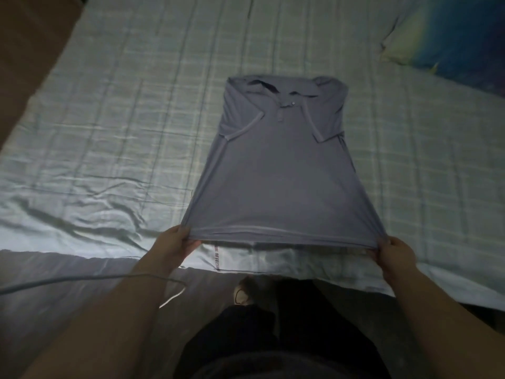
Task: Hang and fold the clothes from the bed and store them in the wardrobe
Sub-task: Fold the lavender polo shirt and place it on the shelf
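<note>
The left hand (175,246) and right hand (395,257) each pinch a hem corner of the grey polo shirt (276,173), sleeves folded in, at the bed's (109,119) near edge, likely next carrying the hem up to the collar.

Polo shirt (276,170): plain grey-blue, darker inside the collar. Bed sheet (114,110): pale blue-white, checked with thin darker lines. Pillow (451,36): deep blue shading to yellow-green. Trousers (273,337): black.

Dim, soft, wide-angle edge distortion
</note>
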